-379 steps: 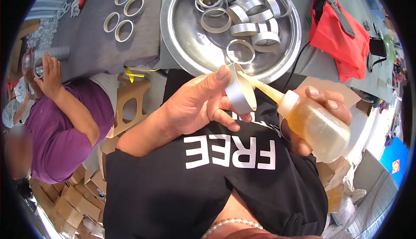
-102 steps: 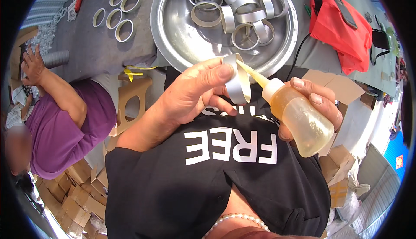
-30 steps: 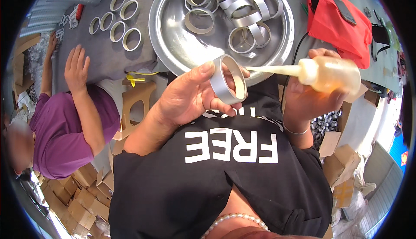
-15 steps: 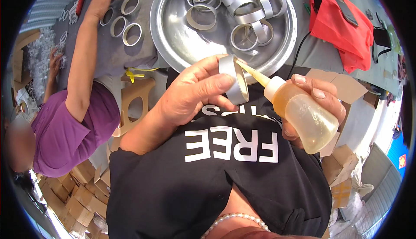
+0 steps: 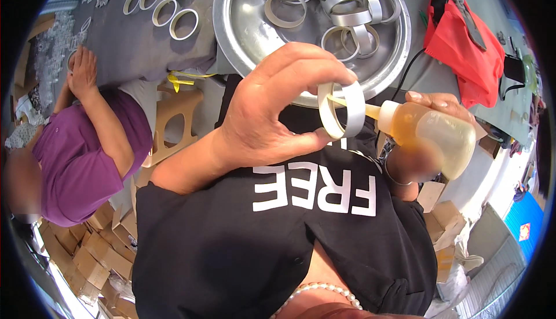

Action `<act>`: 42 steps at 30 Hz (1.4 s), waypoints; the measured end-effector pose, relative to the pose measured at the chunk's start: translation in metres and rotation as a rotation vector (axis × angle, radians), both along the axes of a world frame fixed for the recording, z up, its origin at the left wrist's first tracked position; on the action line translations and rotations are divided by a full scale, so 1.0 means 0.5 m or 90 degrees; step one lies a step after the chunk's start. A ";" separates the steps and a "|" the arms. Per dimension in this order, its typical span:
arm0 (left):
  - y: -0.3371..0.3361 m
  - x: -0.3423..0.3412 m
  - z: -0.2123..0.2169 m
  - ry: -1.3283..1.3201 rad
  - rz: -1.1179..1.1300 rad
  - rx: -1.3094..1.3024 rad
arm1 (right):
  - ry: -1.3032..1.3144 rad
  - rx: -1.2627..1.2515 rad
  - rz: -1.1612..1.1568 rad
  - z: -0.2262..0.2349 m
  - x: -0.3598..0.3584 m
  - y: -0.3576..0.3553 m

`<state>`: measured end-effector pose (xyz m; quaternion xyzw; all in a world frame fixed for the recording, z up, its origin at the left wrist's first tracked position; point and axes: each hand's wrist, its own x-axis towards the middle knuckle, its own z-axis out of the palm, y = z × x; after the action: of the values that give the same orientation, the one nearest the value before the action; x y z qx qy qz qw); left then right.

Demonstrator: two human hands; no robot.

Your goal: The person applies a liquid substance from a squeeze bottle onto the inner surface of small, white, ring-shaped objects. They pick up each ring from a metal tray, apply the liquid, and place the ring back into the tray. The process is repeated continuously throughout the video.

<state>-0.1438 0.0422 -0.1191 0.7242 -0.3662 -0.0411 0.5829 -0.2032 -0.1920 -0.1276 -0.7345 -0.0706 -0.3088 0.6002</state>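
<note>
At the left of the frame we see a co-worker in a purple shirt (image 5: 87,171), whose hands (image 5: 86,74) are close together by the edge of a bench covered in dark grey cloth (image 5: 119,44); we cannot tell whether they grip anything. On that bench, in the upper left of the frame, five short silver-grey rings (image 5: 196,24) lie in a loose group. Just below its edge hangs a yellow ribbon (image 5: 180,81), near a tan plastic stool (image 5: 186,103), with brown cardboard boxes (image 5: 91,268) in the lower left of the frame.

At the centre, our left hand (image 5: 260,107) grips one broad silver ring with a pale inner wall (image 5: 354,110), fingers on its upper edge and thumb on its lower edge. Behind it, at the top centre, a round shiny metal basin (image 5: 255,35) holds a jumbled pile of similar silver rings (image 5: 362,41).

Right of centre, our right hand (image 5: 410,162) is wrapped around a translucent squeeze bottle of amber liquid (image 5: 431,136). The bottle lies tilted, its thin nozzle (image 5: 373,112) reaching leftward through the held ring; we cannot tell whether the tip touches the inner wall.

In the upper right of the frame, a red fabric bag (image 5: 466,58) lies beside a thin black cord (image 5: 409,69).
</note>
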 end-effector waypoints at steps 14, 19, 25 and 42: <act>-0.012 0.019 -0.023 -0.287 -0.026 -0.036 | 0.274 0.620 0.218 -0.015 0.035 -0.029; 0.036 0.004 0.004 0.113 -0.008 -0.132 | 0.336 1.047 0.445 -0.067 0.067 -0.037; 0.217 0.029 -0.074 0.291 0.360 0.110 | 0.218 1.001 0.352 -0.072 0.067 -0.090; -0.006 0.161 -0.049 -0.292 0.385 0.413 | 0.139 1.031 0.384 -0.037 0.063 -0.122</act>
<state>-0.0633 0.0390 -0.1438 0.9322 -0.2268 0.1787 0.2180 -0.1718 -0.2531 -0.1460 -0.0572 0.0367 -0.0197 0.9975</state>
